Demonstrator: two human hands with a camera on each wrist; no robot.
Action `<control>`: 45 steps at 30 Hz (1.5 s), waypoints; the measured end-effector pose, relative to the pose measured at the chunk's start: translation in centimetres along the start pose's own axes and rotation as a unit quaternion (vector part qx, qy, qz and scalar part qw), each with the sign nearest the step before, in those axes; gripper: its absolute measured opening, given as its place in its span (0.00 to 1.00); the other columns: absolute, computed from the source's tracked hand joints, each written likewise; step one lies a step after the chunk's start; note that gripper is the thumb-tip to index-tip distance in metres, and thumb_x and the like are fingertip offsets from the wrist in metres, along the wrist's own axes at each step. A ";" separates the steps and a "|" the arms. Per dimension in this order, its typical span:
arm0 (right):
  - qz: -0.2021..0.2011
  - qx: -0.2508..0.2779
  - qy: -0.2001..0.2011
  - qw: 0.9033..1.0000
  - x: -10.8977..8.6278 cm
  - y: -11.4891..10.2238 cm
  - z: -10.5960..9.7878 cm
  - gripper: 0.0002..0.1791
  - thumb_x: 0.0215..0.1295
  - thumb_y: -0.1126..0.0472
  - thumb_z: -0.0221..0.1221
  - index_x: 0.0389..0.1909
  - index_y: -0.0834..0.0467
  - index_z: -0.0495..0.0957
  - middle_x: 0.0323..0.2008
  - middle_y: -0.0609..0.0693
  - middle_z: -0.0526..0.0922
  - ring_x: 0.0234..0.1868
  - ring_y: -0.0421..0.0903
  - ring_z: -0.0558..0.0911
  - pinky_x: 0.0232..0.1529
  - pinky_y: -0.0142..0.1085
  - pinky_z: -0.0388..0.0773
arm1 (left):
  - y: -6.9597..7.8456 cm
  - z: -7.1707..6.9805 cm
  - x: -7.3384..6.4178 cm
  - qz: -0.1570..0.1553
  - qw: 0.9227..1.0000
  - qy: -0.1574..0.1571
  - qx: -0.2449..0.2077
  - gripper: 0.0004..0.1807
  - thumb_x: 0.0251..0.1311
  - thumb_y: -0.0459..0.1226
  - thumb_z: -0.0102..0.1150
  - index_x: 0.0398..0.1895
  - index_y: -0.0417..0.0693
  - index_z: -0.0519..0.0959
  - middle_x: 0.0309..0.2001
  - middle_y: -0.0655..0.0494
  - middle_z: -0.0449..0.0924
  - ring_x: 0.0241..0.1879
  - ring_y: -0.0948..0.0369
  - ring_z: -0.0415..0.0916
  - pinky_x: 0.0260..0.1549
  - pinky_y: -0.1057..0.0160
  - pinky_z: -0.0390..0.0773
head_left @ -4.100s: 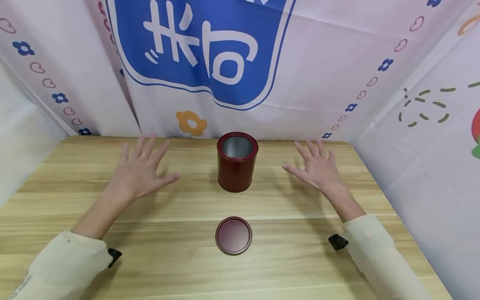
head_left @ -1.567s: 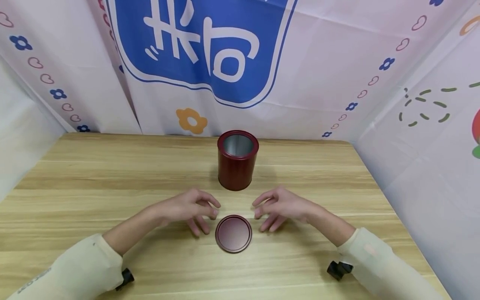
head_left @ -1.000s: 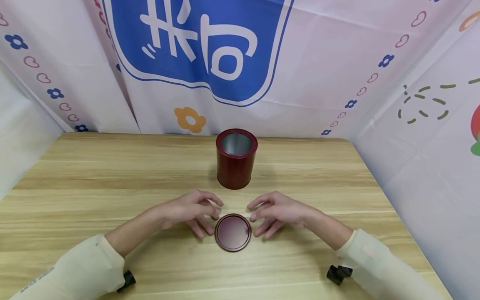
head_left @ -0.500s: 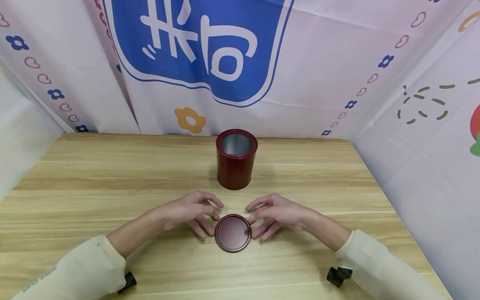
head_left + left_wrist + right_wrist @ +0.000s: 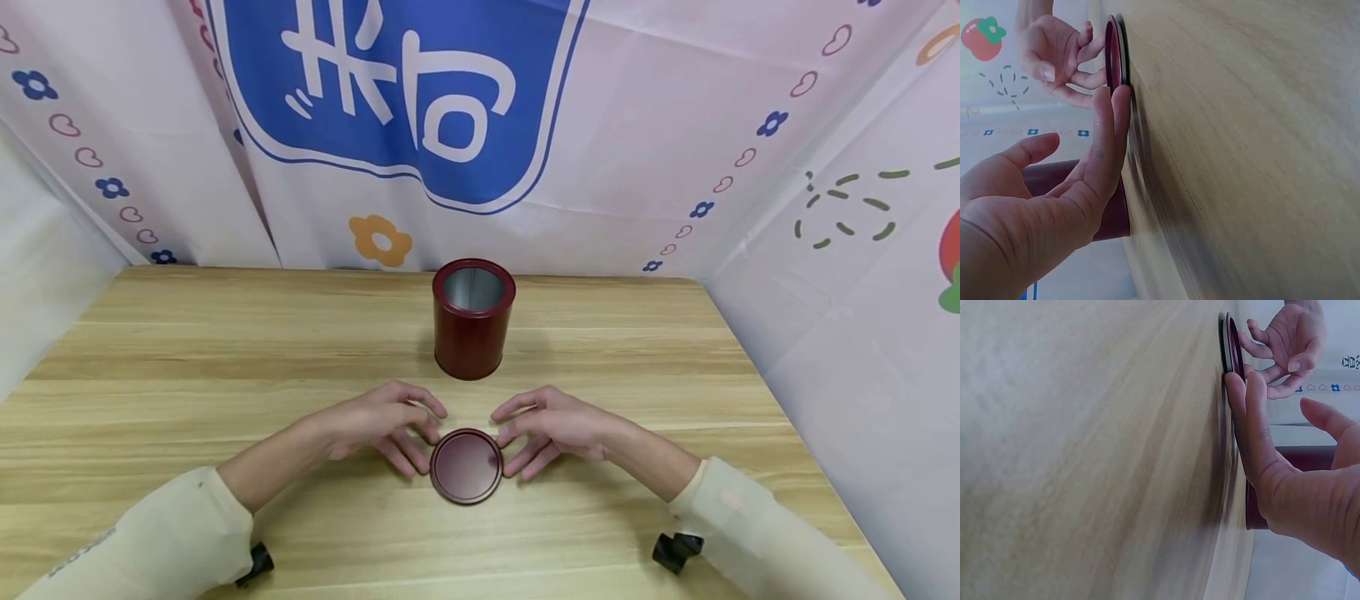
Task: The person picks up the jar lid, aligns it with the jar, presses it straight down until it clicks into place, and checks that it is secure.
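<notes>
A dark red round lid (image 5: 467, 467) lies flat near the middle of the table, with fingertips at its rim from both sides. My left hand (image 5: 375, 422) is at its left edge; in the left wrist view its long fingers (image 5: 1104, 128) reach the lid (image 5: 1116, 53) nearly straight, the thumb held apart. At the right edge is my right hand (image 5: 564, 422), its extended fingers (image 5: 1259, 422) meeting the rim in the right wrist view. Behind both hands stands a dark red can (image 5: 469, 342), upright, its round mouth uncovered and its grey metal inside visible.
The wooden table (image 5: 225, 350) runs back to a white cloth (image 5: 637, 167) with a blue printed panel (image 5: 465, 187). White side walls border it left and right. A black device (image 5: 677, 552) sits under the right sleeve, another black device (image 5: 257, 565) under the left.
Both hands came in from spread positions beside the can to the sides of the lid, then closed the small gaps to its rim. The can and lid have stayed in place.
</notes>
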State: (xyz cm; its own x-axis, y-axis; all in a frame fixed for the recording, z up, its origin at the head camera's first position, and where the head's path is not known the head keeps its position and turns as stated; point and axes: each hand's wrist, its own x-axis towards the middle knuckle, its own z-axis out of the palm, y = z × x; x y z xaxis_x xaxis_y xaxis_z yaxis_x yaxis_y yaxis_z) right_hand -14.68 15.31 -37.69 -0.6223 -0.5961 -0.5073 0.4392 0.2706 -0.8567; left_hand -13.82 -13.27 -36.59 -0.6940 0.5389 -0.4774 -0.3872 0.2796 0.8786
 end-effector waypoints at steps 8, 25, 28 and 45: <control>0.001 0.001 -0.003 1.000 0.1 -0.1 0.0 0.27 0.72 0.63 0.58 0.67 0.71 0.69 0.50 0.64 0.84 0.40 0.60 0.90 0.42 0.51 0.88 | -0.2 -0.2 0.1 0.000 1.000 -0.007 -0.013 0.23 0.68 0.33 0.49 0.63 0.29 0.70 0.44 0.40 0.81 0.32 0.50 0.88 0.35 0.50 0.89; -0.003 0.012 0.000 1.000 0.0 -0.5 -0.2 0.27 0.72 0.63 0.59 0.67 0.71 0.68 0.50 0.63 0.84 0.39 0.57 0.91 0.40 0.48 0.89 | -0.3 -0.3 0.3 0.001 1.000 0.013 -0.020 0.22 0.69 0.33 0.48 0.62 0.29 0.70 0.44 0.40 0.81 0.31 0.51 0.88 0.33 0.53 0.89; -0.007 0.013 0.005 1.000 -0.1 -0.7 -0.3 0.27 0.72 0.63 0.59 0.68 0.71 0.68 0.50 0.63 0.84 0.39 0.58 0.91 0.40 0.48 0.89 | -0.1 -0.3 0.3 0.005 0.999 0.026 -0.026 0.21 0.69 0.32 0.48 0.61 0.28 0.70 0.44 0.39 0.81 0.30 0.52 0.87 0.32 0.53 0.89; -0.047 -0.010 0.025 0.999 -1.1 -2.5 -0.9 0.30 0.73 0.62 0.55 0.71 0.71 0.63 0.57 0.63 0.81 0.42 0.57 0.90 0.36 0.43 0.89 | 0.8 -0.7 -0.3 0.082 0.995 0.035 -0.052 0.22 0.69 0.25 0.52 0.63 0.22 0.65 0.42 0.42 0.82 0.30 0.57 0.85 0.29 0.65 0.86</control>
State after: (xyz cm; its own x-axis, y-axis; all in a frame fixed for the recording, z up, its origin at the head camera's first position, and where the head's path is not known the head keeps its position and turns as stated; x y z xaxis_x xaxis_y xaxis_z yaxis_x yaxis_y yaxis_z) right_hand -15.66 16.02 -35.08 -0.6922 -0.5815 -0.4274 0.3635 0.2307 -0.9026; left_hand -14.35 -13.81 -35.75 -0.7920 0.5136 -0.3300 -0.3227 0.1065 0.9405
